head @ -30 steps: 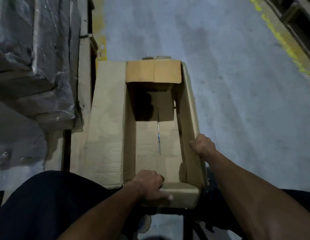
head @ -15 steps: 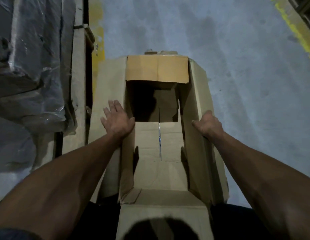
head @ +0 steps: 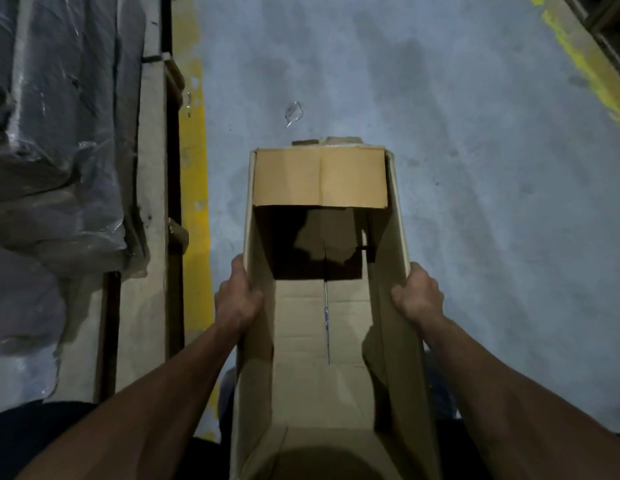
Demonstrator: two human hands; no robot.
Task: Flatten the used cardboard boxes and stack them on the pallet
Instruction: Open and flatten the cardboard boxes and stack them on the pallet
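Box: the box (head: 322, 341) stands open-topped in front of the person, above the grey floor (head: 474, 168) — whether its base rests there or hangs clear, I cannot tell. It is not yet flattened; all four walls stand up.

Left hand: the left hand (head: 237, 299) grips the left wall at its upper edge, fingers curled against the outside and the thumb side at the rim. Held there, it can likely pull or push that wall sideways.

Right hand: the right hand (head: 417, 296) grips the right wall at the same height, fingers wrapped over the edge. The matched hold on opposite walls suggests the aim is to skew the box so it folds along its corners.

Far flap: the far flap (head: 320, 176) is folded inward over the opening, lighter than the rest — it keeps that end stiff and will probably need to swing out before the walls can lie flat.

Seam: a taped seam (head: 325, 317) runs down the middle of the bottom panels; while it is shut, the base holds the box square.

Pallet: the wooden pallet (head: 150, 237) lies just left, beyond a yellow line (head: 194, 168), carrying a wrapped load (head: 59, 133) — near enough for a short carry.

Step judged: early, collapse not yet begun.
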